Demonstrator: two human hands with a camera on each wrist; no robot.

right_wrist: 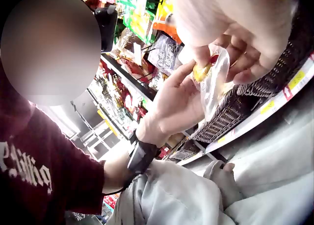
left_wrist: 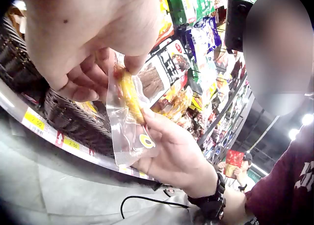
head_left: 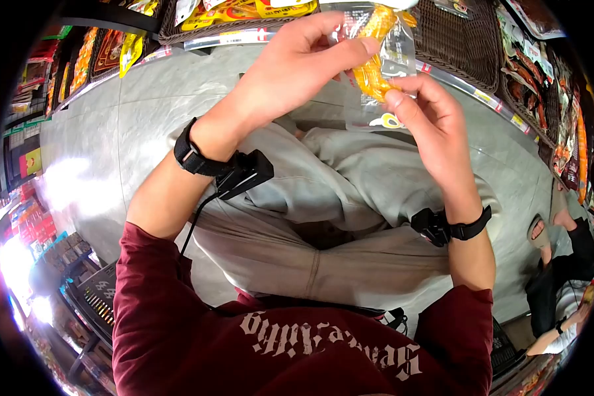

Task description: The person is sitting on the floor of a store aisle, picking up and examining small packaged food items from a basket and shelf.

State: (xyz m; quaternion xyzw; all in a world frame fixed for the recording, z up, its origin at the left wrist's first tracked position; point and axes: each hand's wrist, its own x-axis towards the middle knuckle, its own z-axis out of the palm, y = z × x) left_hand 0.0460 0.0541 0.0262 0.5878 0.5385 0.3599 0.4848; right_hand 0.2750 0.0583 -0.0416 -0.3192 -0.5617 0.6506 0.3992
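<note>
Both hands hold up a clear plastic snack pack [head_left: 368,112] with a golden-yellow, bent piece of food inside, which looks like a chicken foot or wing. My left hand [head_left: 287,74] pinches its upper left side between thumb and fingers. Lower down on the other side, my right hand [head_left: 435,122] grips the pack, thumb over the yellow food. In the left wrist view, the pack [left_wrist: 128,112] shows a flat clear end with a small yellow-and-white print. From the right wrist view, the pack [right_wrist: 214,83] is seen edge-on, partly hidden by the fingers.
Brown wicker baskets [head_left: 459,46] of packaged snacks line a shelf with price tags [head_left: 488,99] just beyond the hands. Grey trousers [head_left: 310,198] cover the bent legs below, over a grey tiled floor [head_left: 86,142]. Another person [head_left: 564,277] is at the right.
</note>
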